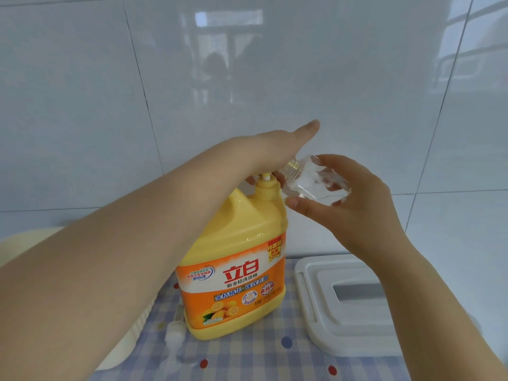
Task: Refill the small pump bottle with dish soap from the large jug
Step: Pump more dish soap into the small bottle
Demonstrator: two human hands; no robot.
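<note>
A large yellow plastic soap jug [233, 270] stands on the checked bench [247, 353]. The left hand [275, 144] presses its pump with straight fingers. The right hand [349, 199] grips a small clear bottle [316, 182], tilted, its mouth beside the pump.

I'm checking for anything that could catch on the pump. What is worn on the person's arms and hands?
Nothing that shows: the left hand and right hand are bare, without gloves, rings or a watch in view. Both forearms are uncovered to the frame's edge, with no sleeve or bracelet visible.
</note>
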